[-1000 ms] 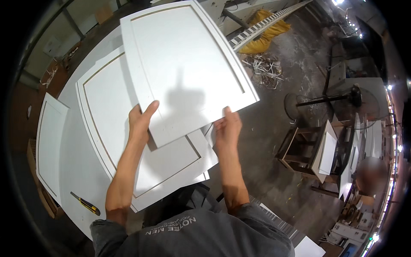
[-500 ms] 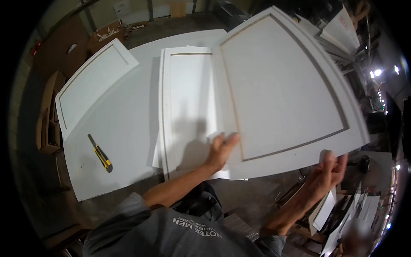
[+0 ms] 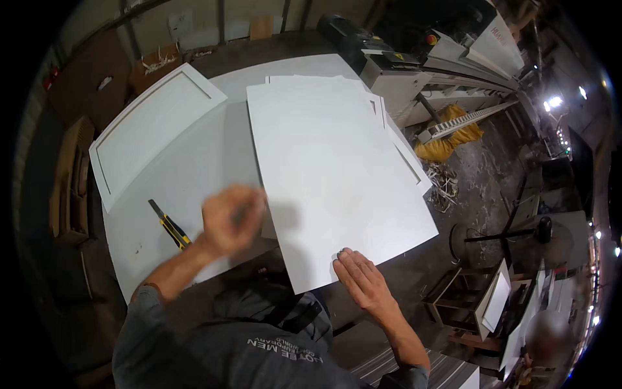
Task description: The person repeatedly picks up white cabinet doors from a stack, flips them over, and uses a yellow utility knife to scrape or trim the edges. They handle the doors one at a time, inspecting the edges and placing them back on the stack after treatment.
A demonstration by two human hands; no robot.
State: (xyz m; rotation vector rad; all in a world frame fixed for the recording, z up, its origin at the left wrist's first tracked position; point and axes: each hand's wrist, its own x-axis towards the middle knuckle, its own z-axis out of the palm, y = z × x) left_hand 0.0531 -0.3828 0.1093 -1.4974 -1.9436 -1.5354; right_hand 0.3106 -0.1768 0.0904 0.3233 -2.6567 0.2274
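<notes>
A large white panel [image 3: 337, 168] lies plain side up on top of other white panels on the table. My right hand [image 3: 366, 282] rests on its near edge, fingers stretched out flat on the surface. Just off the panel's left edge my left hand [image 3: 233, 217] hangs in the air. Its fingers look curled but are smeared by motion, so what they hold, if anything, cannot be made out. A yellow and black utility knife [image 3: 167, 222] lies on the table beside my left forearm, which is close to its handle end.
A framed white panel [image 3: 159, 126] lies at the far left of the white table [image 3: 207, 155]. Beyond the right edge stand a machine [image 3: 414, 71], a yellow sack [image 3: 447, 133] and a wooden frame stand [image 3: 466, 298]. Scraps [image 3: 442, 185] litter the floor.
The large framed panel that was tilted up at the right has been turned over and now lies plain side up. My left hand moved left off the panels; my right hand moved left and inward.
</notes>
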